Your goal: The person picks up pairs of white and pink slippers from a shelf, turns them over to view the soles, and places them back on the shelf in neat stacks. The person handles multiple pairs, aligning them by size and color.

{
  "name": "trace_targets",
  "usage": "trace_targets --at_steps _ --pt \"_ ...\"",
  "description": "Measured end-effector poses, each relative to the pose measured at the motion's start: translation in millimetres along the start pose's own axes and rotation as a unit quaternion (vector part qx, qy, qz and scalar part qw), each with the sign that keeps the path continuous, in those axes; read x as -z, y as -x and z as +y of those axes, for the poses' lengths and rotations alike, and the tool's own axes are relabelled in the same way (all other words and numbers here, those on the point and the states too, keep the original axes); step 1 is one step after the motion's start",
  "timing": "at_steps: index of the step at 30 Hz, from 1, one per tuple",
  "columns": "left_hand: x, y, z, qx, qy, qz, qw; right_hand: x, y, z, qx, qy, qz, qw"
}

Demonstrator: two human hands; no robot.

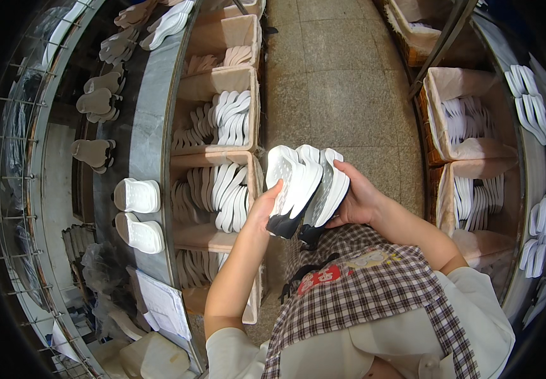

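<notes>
Metal wires and a grey rail form a rack (pixel 28 177) along the far left, with clear plastic behind it. Next comes a clear bag (pixel 99 271), crumpled, and below it a pale tub (pixel 156 360) near the lower edge. Tan stacks (pixel 98 101) stand on the left bench (pixel 146 126), beyond two white stacks (pixel 139 196) set side by side. Papers (pixel 165 306) lie at the bench's near end.

Along the bench runs a row of bins (pixel 216 156) lined with pinkish cloth. Packed soles (pixel 229 180) stand tightly on edge in them, mostly white, some pinkish.

Just right of these bins, the held soles (pixel 293 177) are raised in front of the person, white with small dots and black at the near ends. They form two groups with a narrow gap between. The left hand (pixel 262 211) grips the left group, its thumb on the outer side; its other fingers are hidden. The right hand (pixel 361 197) clasps the right group between a thumb near the far end and fingers near the close end.

Beyond is the speckled tiled floor (pixel 339 82); nearer, a checked apron (pixel 374 284) over a pale shirt (pixel 475 297). To the right, more cloth-lined bins, with wicker sides, hold white soles (pixel 466 120). White piles (pixel 532 117) rest on the right bench (pixel 532 169).
</notes>
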State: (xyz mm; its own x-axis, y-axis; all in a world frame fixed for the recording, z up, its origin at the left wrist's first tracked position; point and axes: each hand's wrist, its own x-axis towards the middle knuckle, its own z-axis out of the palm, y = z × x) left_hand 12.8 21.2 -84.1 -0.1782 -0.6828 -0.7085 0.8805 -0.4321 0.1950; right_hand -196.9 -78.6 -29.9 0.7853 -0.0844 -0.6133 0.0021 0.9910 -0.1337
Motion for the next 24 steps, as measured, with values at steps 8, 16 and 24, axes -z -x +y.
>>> trace_targets --at_steps 8,16,24 --pt "-6 3 3 -0.007 -0.009 -0.003 1.0 -3 -3 -2 0.01 0.02 0.006 1.0" --pt "-39 15 4 -0.046 -0.073 0.078 0.993 9 -22 -15 -0.012 0.01 -0.022 1.0" --pt "-29 13 15 -0.046 -0.05 0.027 0.997 -2 -26 -22 -0.008 0.053 0.028 0.998"
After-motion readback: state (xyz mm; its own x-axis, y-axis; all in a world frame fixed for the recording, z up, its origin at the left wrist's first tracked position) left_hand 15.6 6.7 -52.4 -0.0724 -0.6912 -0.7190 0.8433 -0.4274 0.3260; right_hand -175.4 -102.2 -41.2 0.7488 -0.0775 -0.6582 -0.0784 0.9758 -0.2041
